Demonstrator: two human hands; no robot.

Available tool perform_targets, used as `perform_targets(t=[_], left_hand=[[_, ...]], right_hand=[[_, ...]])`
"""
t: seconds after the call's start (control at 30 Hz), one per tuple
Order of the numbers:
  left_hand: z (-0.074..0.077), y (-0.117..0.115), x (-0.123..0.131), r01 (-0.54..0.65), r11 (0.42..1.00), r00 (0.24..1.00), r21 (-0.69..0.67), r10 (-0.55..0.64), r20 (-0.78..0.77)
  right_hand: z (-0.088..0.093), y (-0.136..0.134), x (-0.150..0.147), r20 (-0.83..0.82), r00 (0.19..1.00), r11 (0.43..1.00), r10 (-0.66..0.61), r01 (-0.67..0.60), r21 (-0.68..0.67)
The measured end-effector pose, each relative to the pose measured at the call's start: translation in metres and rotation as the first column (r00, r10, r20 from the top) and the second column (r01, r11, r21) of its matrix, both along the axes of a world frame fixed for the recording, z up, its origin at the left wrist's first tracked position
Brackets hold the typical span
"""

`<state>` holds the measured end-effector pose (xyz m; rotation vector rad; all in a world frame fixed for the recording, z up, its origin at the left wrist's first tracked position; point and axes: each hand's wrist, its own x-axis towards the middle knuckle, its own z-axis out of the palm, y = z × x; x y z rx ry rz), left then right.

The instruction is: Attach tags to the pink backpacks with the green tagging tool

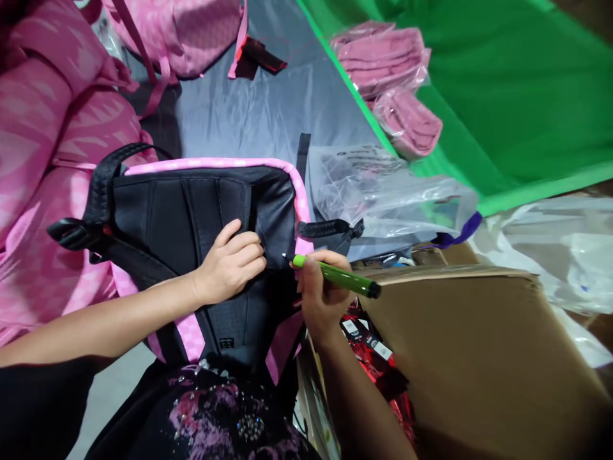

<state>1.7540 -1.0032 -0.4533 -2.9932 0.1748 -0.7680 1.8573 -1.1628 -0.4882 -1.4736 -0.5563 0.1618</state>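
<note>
A backpack (163, 223) with a black padded back panel and pink edging lies before me, its black straps out to the sides. My left hand (232, 262) rests on that panel, fingers curled and gripping its material near the middle. My right hand (325, 291) is closed around a green pen (342, 276) with a black end. The pen's pale, narrow tip points left, at the black fabric by the pink edge. From this angle I cannot tell whether the tip touches it.
Pink backpacks (71, 140) crowd the left side. Folded pink items in clear plastic (383, 64) lie on green cloth (507, 96). A clear plastic bag (383, 185) sits behind a cardboard box (479, 345) at right. Red packages with white labels (371, 348) show beside the box.
</note>
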Motion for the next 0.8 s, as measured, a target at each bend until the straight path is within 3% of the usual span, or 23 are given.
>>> perform_targets(t=[0.23, 0.4, 0.53, 0.8], left_hand=[[-0.003, -0.010, 0.001, -0.096, 0.995, 0.982, -0.024, 0.090, -0.164], [-0.012, -0.015, 0.002, -0.081, 0.996, 0.996, -0.032, 0.079, -0.052], [-0.015, -0.015, 0.002, -0.082, 0.996, 0.996, 0.034, 0.083, -0.028], [-0.020, -0.011, 0.002, -0.156, 0.984, 0.961, -0.090, 0.130, -0.243]], right_hand=[[0.004, -0.010, 0.016, -0.022, 0.984, 0.974, 0.179, -0.180, -0.138], [0.008, -0.002, 0.019, 0.206, 0.973, 0.969, 0.104, -0.052, -0.243], [0.002, 0.003, 0.023, 0.334, 0.928, 0.957, 0.165, -0.069, -0.283], [-0.007, 0.008, 0.031, 0.403, 0.897, 0.946, 0.180, -0.046, -0.321]])
